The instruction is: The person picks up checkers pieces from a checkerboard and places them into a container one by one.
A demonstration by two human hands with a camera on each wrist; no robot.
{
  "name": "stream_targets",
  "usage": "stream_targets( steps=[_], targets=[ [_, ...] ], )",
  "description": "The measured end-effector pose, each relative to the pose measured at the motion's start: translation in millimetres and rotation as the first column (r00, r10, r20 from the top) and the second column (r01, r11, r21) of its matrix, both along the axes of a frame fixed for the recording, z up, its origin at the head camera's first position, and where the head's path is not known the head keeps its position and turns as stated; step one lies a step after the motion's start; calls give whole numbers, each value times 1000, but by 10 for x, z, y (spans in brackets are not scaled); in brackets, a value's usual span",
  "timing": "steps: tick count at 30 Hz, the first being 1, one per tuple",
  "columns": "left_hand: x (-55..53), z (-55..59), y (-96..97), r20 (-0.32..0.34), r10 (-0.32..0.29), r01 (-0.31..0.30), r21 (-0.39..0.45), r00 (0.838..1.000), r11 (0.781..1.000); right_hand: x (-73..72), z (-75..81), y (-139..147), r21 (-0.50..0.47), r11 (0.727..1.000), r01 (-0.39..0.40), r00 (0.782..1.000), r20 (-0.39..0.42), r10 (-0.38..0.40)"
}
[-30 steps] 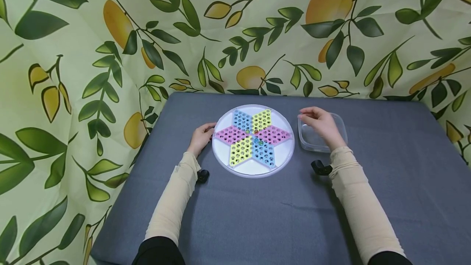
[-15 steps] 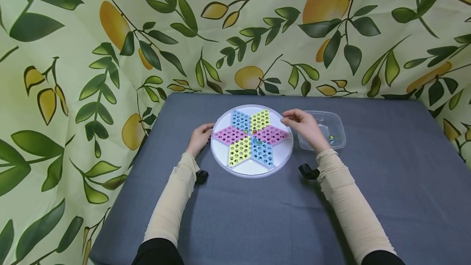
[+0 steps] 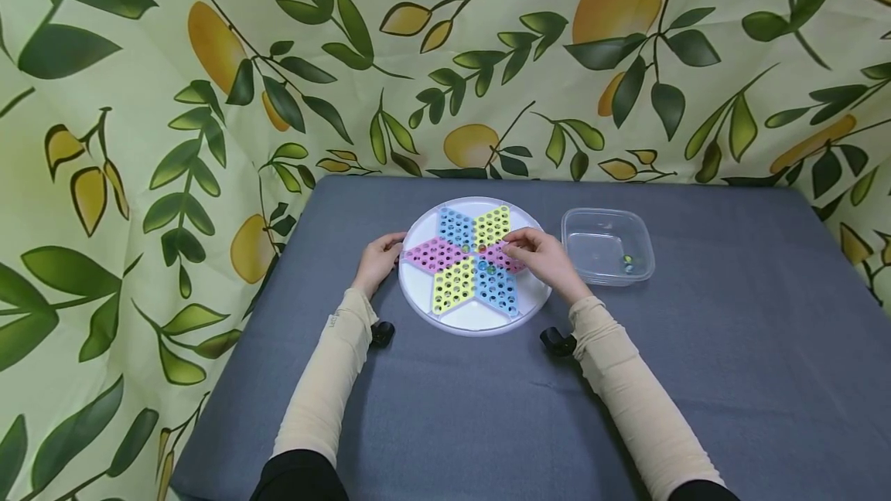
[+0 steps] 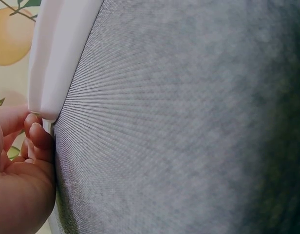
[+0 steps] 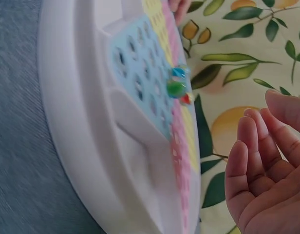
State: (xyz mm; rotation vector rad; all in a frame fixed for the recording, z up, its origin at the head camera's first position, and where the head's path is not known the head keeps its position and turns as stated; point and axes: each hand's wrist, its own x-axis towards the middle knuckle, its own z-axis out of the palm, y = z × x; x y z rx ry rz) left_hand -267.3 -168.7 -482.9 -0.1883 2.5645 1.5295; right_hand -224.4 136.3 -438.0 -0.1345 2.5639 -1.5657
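A round white Chinese checkers board (image 3: 419, 296) with a blue, yellow and pink star of holes lies on the table. My left hand (image 3: 378, 263) grips its left rim, fingertips at the edge in the left wrist view. My right hand (image 3: 546, 257) is over the right pink point, fingers bent and thumb close to the index finger; I cannot tell whether something small is between them. Several glass marbles sit near the star's middle; a green marble (image 5: 176, 88), a blue marble (image 5: 178, 72) and a red marble (image 5: 185, 99) show in the right wrist view.
A clear plastic box (image 3: 607, 279) stands right of the board, with a few marbles (image 3: 629, 260) in its near right corner. The grey cloth-covered table (image 3: 459, 408) ends at a leaf-patterned curtain (image 3: 515, 83) behind. Each wrist carries a black camera (image 3: 558, 342).
My right hand has moved left from over the clear box to above the board's pink right point, uncovering the box. The left hand stays at the rim.
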Motion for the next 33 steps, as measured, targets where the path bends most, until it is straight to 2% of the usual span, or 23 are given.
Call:
stream_targets(
  steps=[7, 18, 27, 33],
  targets=[
    [-8, -1, -15, 14, -35, 35, -5, 999, 999, 3, -135, -104, -19, 999, -34, 998, 58, 35],
    [-15, 13, -32, 35, -62, 62, 0, 997, 998, 14, -259, -172, 70, 994, -88, 996, 20, 86],
    [-36, 36, -38, 81, -82, 83, -8, 993, 997, 14, -275, -181, 113, 991, -72, 996, 69, 65],
    [-49, 46, -27, 103, -94, 94, 3, 990, 996, 23, -293, -198, 160, 985, -66, 997, 58, 57]
  ],
)
